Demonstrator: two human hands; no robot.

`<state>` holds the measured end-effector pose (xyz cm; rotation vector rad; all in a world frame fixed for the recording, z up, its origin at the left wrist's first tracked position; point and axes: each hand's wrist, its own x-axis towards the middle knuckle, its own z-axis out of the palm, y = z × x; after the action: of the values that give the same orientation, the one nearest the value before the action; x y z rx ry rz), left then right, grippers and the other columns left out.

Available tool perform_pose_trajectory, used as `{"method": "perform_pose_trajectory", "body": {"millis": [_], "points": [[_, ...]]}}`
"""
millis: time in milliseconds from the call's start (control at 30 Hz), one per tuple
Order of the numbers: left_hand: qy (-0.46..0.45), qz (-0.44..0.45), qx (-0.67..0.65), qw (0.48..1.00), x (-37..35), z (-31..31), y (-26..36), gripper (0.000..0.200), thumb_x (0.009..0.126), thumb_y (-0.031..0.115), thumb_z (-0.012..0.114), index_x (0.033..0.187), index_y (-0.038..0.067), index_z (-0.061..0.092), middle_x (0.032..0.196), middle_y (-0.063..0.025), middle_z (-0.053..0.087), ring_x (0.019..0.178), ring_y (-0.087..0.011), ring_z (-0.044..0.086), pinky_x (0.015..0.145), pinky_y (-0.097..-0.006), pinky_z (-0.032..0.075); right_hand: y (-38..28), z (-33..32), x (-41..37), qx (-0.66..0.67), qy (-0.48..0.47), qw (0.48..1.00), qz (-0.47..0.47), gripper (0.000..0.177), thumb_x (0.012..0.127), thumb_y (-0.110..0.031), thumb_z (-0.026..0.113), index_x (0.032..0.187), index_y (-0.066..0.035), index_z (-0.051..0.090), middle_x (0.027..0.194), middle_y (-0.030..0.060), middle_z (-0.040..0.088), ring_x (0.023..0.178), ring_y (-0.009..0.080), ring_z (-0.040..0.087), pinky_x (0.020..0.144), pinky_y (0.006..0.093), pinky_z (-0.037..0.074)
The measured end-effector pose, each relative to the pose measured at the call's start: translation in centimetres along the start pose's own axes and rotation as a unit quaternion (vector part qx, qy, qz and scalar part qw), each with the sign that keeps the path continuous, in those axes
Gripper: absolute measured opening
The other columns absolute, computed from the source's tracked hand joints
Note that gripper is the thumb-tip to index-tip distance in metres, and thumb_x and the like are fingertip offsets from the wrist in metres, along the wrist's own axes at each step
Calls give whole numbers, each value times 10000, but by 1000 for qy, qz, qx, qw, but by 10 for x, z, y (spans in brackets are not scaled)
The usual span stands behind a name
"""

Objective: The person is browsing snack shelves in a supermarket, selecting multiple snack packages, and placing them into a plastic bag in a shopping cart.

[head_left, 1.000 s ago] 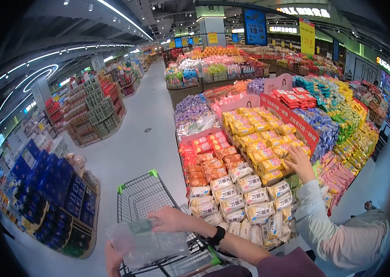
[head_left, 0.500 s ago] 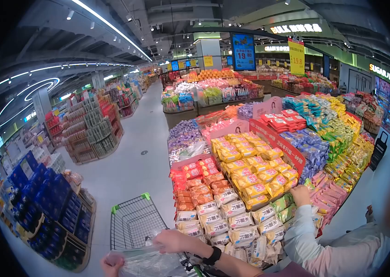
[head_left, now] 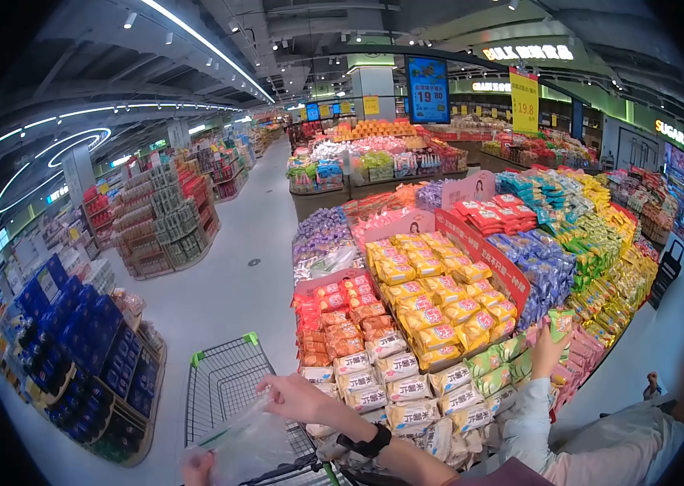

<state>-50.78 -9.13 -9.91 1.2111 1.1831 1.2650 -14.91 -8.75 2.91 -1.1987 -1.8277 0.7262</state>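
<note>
My left hand (head_left: 197,470), at the bottom edge of the view, pinches one side of a clear plastic bag (head_left: 249,444). My right hand (head_left: 297,398), with a black watch (head_left: 370,445) on its wrist, grips the bag's upper edge. The bag hangs between both hands, over the near part of a shopping cart (head_left: 225,381). Beside my right forearm lie white-wrapped snack packets (head_left: 411,415). Another person's hand (head_left: 548,356), in a light sleeve, holds up a green snack packet (head_left: 560,322) over the display.
Yellow packets (head_left: 439,316) fill a raised tray in the middle of the display, with red and orange packets (head_left: 338,304) to its left. A red sign board (head_left: 488,255) stands behind them. Blue cartons (head_left: 55,292) are stacked at left, across the pale aisle floor (head_left: 220,300).
The other person's hand has lifted a green packet from the display. My right hand has moved up slightly, and the bag's opening is pulled wider between my hands.
</note>
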Motion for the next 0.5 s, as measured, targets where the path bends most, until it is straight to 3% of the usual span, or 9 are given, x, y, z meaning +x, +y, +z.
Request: {"method": "perform_pose_trajectory", "body": {"millis": [33, 100, 167, 233, 333, 433, 500], "points": [[16, 24, 13, 1000, -2, 0, -3, 420, 866, 68, 710, 1233, -31, 530, 1143, -108, 633, 1000, -201, 623, 870, -339, 513, -6, -8, 0, 18, 23, 1000, 7, 429, 891, -184, 664, 1261, -26, 512, 770, 136, 671, 642, 248, 659, 615, 357, 521], [28, 31, -51, 998, -7, 4, -6, 408, 878, 47, 690, 1246, -22, 527, 1147, -106, 634, 1003, -199, 624, 869, -332, 509, -36, -54, 7, 163, 165, 972, 34, 570, 943, -191, 613, 1400, 12, 340, 783, 139, 681, 572, 186, 641, 542, 316, 514], [36, 36, -79, 996, -17, 6, -6, 388, 887, 35, 677, 1244, -18, 535, 1145, -104, 637, 1002, -196, 625, 869, -326, 504, -58, -125, 22, 237, 278, 930, -29, 735, 975, -207, 569, 1487, 29, 96, 848, 131, 702, 529, 140, 610, 493, 261, 497], [42, 44, -78, 995, -26, 5, -7, 359, 892, 32, 671, 1228, -18, 554, 1137, -100, 642, 998, -191, 625, 870, -321, 500, -78, -203, 34, 309, 367, 872, -100, 740, 956, -168, 567, 1486, 34, 92, 928, 166, 692, 549, 132, 593, 475, 245, 484], [54, 0, -92, 994, -38, 4, -4, 306, 886, 28, 668, 1178, -23, 592, 1113, -101, 652, 1002, -188, 625, 876, -318, 494, -85, -318, 57, 311, 416, 840, -155, 889, 867, -43, 581, 1502, 37, -37, 936, 193, 678, 586, 127, 580, 461, 232, 475], [70, -2, -62, 996, -48, 13, 2, 284, 892, 43, 651, 1164, -24, 613, 1108, -100, 659, 996, -188, 628, 872, -316, 495, -83, -400, 77, 285, 441, 842, -126, 911, 849, 1, 553, 1499, 25, -86, 929, 195, 675, 588, 126, 583, 471, 227, 487], [101, -35, -32, 994, -57, 15, 5, 361, 849, 162, 721, 1138, -43, 651, 1018, -108, 686, 919, -186, 629, 832, -319, 489, -84, -423, 80, 244, 433, 861, -107, 941, 846, 12, 536, 1491, 11, -150, 931, 196, 677, 596, 123, 586, 503, 242, 508]]}}
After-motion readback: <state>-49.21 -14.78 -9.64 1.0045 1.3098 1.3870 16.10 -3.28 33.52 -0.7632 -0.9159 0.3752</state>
